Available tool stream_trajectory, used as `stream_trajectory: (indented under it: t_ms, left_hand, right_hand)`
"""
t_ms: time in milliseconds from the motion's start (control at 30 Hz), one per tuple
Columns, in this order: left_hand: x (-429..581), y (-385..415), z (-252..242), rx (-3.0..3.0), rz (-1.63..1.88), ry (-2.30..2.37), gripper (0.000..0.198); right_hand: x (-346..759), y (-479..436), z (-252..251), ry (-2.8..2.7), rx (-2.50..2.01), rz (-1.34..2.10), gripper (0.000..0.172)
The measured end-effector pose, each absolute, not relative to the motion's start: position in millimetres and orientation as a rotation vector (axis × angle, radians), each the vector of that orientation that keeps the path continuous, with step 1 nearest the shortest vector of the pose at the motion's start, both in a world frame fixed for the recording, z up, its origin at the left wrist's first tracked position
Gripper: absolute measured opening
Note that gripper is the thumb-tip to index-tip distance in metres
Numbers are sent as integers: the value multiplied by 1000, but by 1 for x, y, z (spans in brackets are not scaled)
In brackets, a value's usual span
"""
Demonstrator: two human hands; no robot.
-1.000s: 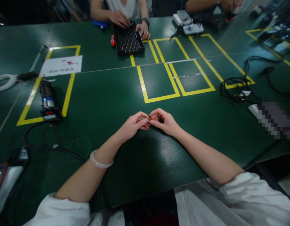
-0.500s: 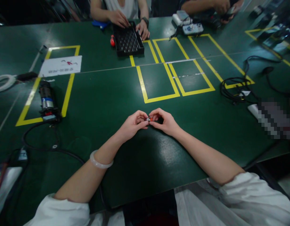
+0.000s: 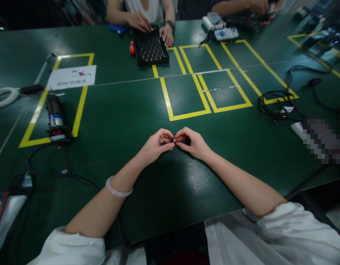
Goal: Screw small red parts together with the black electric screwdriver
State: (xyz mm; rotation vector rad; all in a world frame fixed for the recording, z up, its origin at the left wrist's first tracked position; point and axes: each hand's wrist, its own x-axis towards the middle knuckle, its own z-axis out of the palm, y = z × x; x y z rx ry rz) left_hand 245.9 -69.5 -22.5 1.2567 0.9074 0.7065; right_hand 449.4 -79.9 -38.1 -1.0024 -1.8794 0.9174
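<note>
My left hand [image 3: 159,144] and my right hand [image 3: 192,142] meet fingertip to fingertip over the dark green table [image 3: 125,114]. Pinched between them is a small part [image 3: 174,140] with red-orange, silvery and dark areas. It is too small, and too much covered by fingers, to name its kind. Both hands are closed on it, thumbs nearest me and the other fingers curled on the far side. A pale bangle [image 3: 118,188] circles my left wrist.
Opposite, a person's hands work at a black tray [image 3: 151,49], a red object [image 3: 132,48] beside it. Yellow tape [image 3: 190,115] marks rectangles. A dark cylindrical device [image 3: 56,117] and cable lie left, a paper sheet [image 3: 72,77] behind. Coiled black cable [image 3: 274,105] lies right.
The small part has turned slightly between my fingertips, showing more red and less silver. My hands and arms have stayed almost in place.
</note>
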Motion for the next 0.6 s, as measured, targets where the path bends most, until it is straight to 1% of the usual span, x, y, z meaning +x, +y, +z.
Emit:
stream_trajectory:
  t_ms: [367, 467, 600]
  left_hand:
    - [246, -70, -18, 1243, 671, 929, 33]
    - [245, -69, -15, 1260, 639, 950, 36]
    - [230, -63, 0, 1358, 468, 1035, 44]
  right_hand:
    - [449, -80, -35, -1859, -982, 896, 12]
    - [449, -79, -37, -1832, -991, 918, 12]
    - [450, -78, -40, -1801, -1009, 971, 13]
